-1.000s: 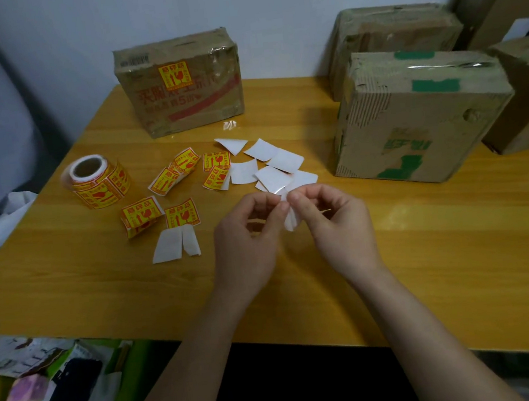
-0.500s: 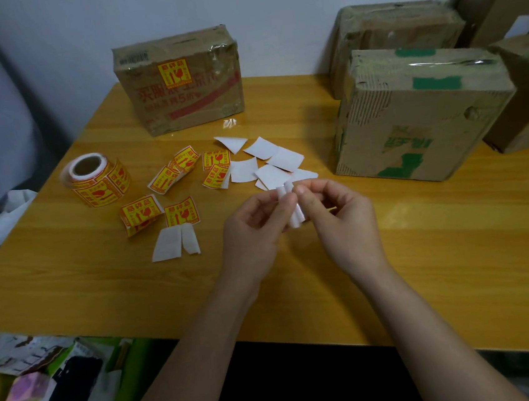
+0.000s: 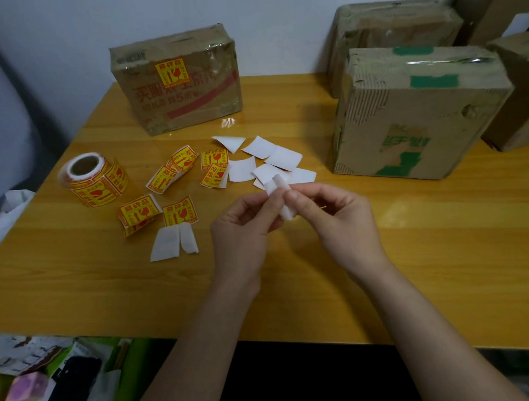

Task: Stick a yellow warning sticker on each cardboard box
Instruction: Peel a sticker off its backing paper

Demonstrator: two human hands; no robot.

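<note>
Near the middle of the yellow wooden tabletop, just above its surface, we hold one small white-backed sticker piece between both hands, its printed face turned away from the camera. Our left hand pinches the upper end with thumb and forefinger; our right hand pinches the lower end, remaining fingers loosely curled. The piece's long axis runs steeply, tilted from upper left to lower right between the two pinches, so the peel should separate along that line. We judge the current step to be splitting backing from sticker. The large brown cardboard box with green markings stands toward the far right edge, nearer the right hand, and shows no yellow label on its visible faces; we take it as the likely target. The brown cardboard box with red print at the far edge already carries a yellow label. The yellow sticker roll lies toward the left edge, with loose yellow stickers and white backing scraps between it and our hands.
</note>
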